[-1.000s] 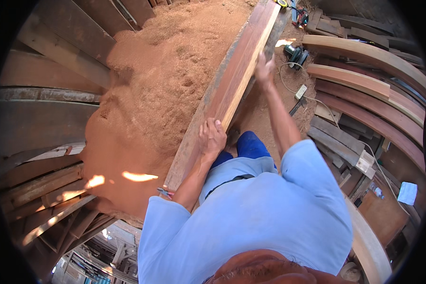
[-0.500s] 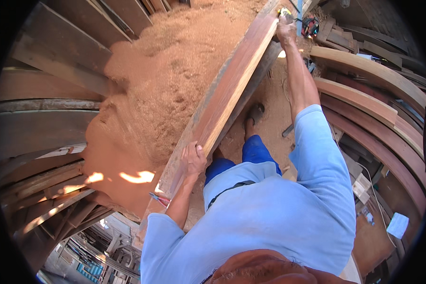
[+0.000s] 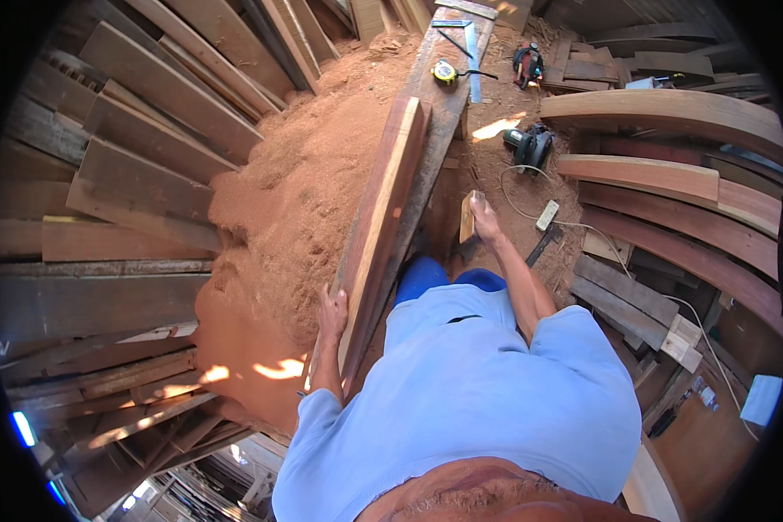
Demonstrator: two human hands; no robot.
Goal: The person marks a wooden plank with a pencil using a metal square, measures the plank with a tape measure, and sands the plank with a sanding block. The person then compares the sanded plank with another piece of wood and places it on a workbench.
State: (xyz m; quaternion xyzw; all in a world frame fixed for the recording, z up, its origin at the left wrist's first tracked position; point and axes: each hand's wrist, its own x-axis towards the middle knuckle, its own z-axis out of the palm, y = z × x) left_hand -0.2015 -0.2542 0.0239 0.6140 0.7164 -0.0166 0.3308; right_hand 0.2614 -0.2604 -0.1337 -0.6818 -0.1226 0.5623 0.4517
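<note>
A long reddish-brown wooden beam (image 3: 383,204) with a pale stripe along its upper edge lies lengthwise on a worn plank bench (image 3: 441,113). My left hand (image 3: 332,315) is closed on the near part of the beam, at its left side. My right hand (image 3: 485,219) is to the right of the bench, apart from the beam, and grips a small flat wooden piece (image 3: 467,219); its full shape is partly hidden. At the bench's far end lie a yellow tape measure (image 3: 445,73) and a metal square (image 3: 472,56).
Sawdust (image 3: 296,191) is heaped left of the bench, with boards (image 3: 139,191) leaning beyond. On the right lie a dark green power tool (image 3: 531,146), a red-and-black tool (image 3: 526,66), a white power strip (image 3: 546,215) with a trailing cord, and curved stacked timbers (image 3: 661,113).
My right hand has come back from the beam's far end toward my body and now holds a small wooden piece. The beam is turned, its pale-striped edge facing up. The tape measure lies free.
</note>
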